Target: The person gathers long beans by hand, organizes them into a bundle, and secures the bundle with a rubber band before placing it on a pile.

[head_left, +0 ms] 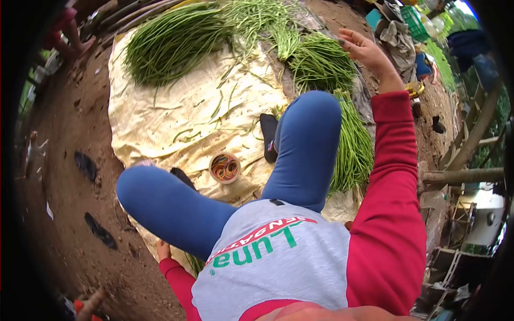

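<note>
My right hand (365,51) is raised at the upper right, just beside a pile of long green beans (324,61). Its fingers are stretched out and hold nothing visible. Low on the left, my left hand (163,250) shows only in part beyond my left thigh, with its fingers mostly hidden. Close to it, a few more long beans (196,264) peek out beside my leg. Another heap of long beans (342,144) lies along my right leg. Between my legs stands a small tub (225,181) of coloured rubber bands.
A pale sheet (155,112) covers the ground, with loose beans scattered on it. A large bean heap (176,40) lies at its far end, with thinner strands (262,21) alongside. Dark sandals (99,230) rest on bare soil at left. Another person's leg (72,32) shows upper left.
</note>
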Tool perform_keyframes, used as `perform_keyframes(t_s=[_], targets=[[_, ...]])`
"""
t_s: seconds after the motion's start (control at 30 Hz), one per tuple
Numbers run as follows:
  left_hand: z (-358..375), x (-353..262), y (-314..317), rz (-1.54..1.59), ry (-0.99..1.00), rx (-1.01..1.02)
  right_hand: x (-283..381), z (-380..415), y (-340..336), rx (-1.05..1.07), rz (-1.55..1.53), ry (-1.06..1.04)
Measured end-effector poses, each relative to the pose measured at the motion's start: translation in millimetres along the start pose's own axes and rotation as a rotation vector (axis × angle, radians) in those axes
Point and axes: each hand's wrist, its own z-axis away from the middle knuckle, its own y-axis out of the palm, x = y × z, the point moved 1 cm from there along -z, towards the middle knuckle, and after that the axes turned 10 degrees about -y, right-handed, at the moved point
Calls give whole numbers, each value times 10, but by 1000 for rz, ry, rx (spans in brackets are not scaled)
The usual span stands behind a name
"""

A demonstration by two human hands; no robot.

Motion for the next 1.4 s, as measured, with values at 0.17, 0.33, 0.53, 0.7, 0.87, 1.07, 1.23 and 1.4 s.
perform_keyframes(t_s=[0.17, 0.33, 0.53, 0.7, 0.87, 1.07, 1.23, 1.4], targets=[[805, -1745, -53, 352, 240, -68, -1005, 66, -63, -318, -760, 230], [1417, -3222, -100, 332, 531, -132, -1757, -95, 339, -471, -927, 440], [2414, -4713, 1109, -130, 812, 4, -2189, -336, 1021, -381, -943, 599], [2425, -4136, 2783, -1173, 939, 277, -2448, -397, 1415, -196, -840, 636], [2312, -3465, 3432, -1647, 950, 104, -2515, -261, 1508, -89, -799, 613], [2132, -3566, 3539, -1491, 930, 251, -2469, -283, 1561, -77, -695, 622], [1241, -4287, 3832, -819, 594, 194, -2472, -576, 2042, 242, -346, 432], [217, -4384, 4355, -816, 451, -69, -2275, -942, 2756, 676, 204, 18]])
